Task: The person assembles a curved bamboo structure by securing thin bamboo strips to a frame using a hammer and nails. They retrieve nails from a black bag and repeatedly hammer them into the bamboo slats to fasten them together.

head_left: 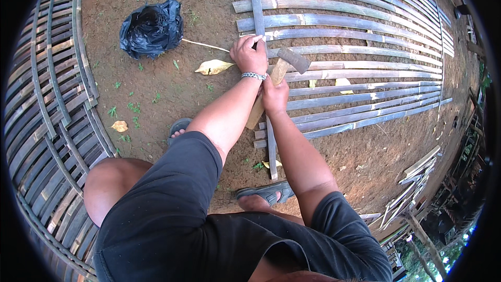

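My right hand [275,95] is wrapped round the thick wooden handle of a hammer [294,60] with a dark metal head; the head lies to the upper right, over the slats. Just above and left of it, my left hand [249,55] has its fingers curled together at the bamboo cross strip [256,1]. What those fingers pinch, if anything, is hidden. Long split bamboo slats [334,49] run rightward from that strip, side by side with gaps, forming a panel on the ground. A metal bracelet circles my left wrist, and my forearms nearly cross.
A black plastic bag [151,28], its mouth open, sits on the soil to the left. Close to my left hand lies a yellow leaf [214,67]. Another slatted bamboo panel [44,99] stretches along the left. Scrap strips [412,188] are heaped at the right.
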Motion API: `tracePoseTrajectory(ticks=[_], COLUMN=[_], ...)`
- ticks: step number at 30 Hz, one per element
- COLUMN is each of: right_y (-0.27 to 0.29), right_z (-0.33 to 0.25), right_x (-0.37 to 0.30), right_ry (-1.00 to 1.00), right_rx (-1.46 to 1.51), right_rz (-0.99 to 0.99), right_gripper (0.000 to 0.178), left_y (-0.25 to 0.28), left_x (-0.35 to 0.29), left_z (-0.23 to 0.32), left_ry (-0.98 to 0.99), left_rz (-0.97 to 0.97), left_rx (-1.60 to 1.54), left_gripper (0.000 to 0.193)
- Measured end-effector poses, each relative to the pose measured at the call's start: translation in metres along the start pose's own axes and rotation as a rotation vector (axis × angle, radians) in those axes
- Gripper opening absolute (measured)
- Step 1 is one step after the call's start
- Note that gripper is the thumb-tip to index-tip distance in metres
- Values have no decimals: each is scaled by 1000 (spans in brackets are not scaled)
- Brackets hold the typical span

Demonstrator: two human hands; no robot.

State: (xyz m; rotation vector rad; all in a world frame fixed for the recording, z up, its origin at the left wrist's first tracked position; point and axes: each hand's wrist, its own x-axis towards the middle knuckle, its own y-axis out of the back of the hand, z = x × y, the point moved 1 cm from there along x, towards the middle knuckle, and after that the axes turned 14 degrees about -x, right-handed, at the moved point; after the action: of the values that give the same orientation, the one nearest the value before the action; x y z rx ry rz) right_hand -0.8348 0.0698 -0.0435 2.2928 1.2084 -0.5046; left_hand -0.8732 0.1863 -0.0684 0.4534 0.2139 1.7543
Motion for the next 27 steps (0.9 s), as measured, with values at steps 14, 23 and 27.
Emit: tracePoseTrajectory(ticks=[14, 23, 27], right_y=[5, 22, 69], right_z=[8, -19, -41], right_x=[3, -10, -2], right_ry=[58, -195, 129], right_rx=[143, 2, -479], right_rz=[-7, -70, -82], right_gripper=[17, 21, 35], left_y=[-11, -10, -14], left_x=[-5, -8, -8], left_z=[-6, -10, -5], left_ry=[-36, -90, -94], left_rz=[89, 65, 70], left_rx=[6, 102, 56], left_gripper=[7, 7, 8])
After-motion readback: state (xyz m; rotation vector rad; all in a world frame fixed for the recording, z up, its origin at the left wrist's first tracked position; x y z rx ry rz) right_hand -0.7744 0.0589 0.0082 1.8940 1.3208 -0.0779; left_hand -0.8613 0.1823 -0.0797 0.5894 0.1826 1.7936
